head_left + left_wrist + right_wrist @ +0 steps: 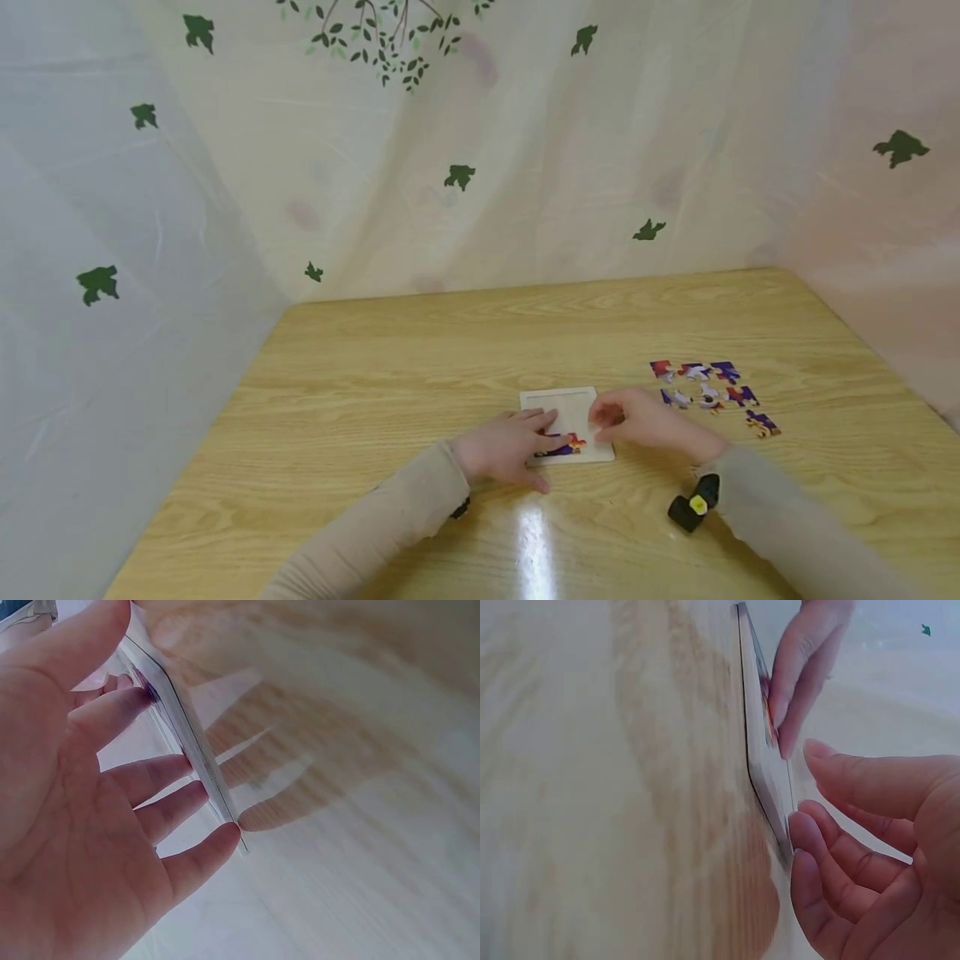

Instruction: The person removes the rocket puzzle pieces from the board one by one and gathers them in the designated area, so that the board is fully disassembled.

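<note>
A pale wooden puzzle tray [558, 403] lies on the table in front of me. Joined purple, red and orange jigsaw pieces [575, 444] fill part of its near side. My left hand [504, 450] reaches over the tray's left side with spread, mostly straight fingers, resting on the tray and the pieces. At the tray's right edge is my right hand [647, 425], its fingers loosely bent and the thumb apart from them. In the right wrist view, no piece shows between the thumb and fingers of the right hand [870, 847], whose fingertips are by the tray's corner [780, 825].
Several loose jigsaw pieces [707, 397] lie in rough rows to the right, beyond my right forearm. A black device with a yellow mark [693, 504] sits at my right wrist. A curtain with leaf shapes [525, 167] hangs behind the wooden table [375, 367].
</note>
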The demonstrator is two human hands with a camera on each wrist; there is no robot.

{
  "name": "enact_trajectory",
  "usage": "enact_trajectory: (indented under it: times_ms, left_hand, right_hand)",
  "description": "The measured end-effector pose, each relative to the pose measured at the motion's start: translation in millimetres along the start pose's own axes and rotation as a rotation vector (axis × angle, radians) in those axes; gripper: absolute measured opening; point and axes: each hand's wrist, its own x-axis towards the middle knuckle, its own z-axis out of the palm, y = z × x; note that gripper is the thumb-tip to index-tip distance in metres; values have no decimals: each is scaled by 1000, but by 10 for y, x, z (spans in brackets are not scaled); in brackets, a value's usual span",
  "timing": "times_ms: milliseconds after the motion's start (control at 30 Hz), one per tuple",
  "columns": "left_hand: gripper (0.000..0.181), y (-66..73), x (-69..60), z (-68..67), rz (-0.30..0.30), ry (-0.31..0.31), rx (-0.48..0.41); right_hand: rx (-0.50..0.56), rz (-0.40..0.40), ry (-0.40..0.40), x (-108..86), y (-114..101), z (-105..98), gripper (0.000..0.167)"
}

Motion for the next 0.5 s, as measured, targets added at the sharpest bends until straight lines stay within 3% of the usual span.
enact_trajectory:
  times_ms: [500]
  left_hand:
    - [69, -31, 9, 37, 32, 20, 82]
  right_hand:
    - [20, -14, -67, 109, -95, 57, 16]
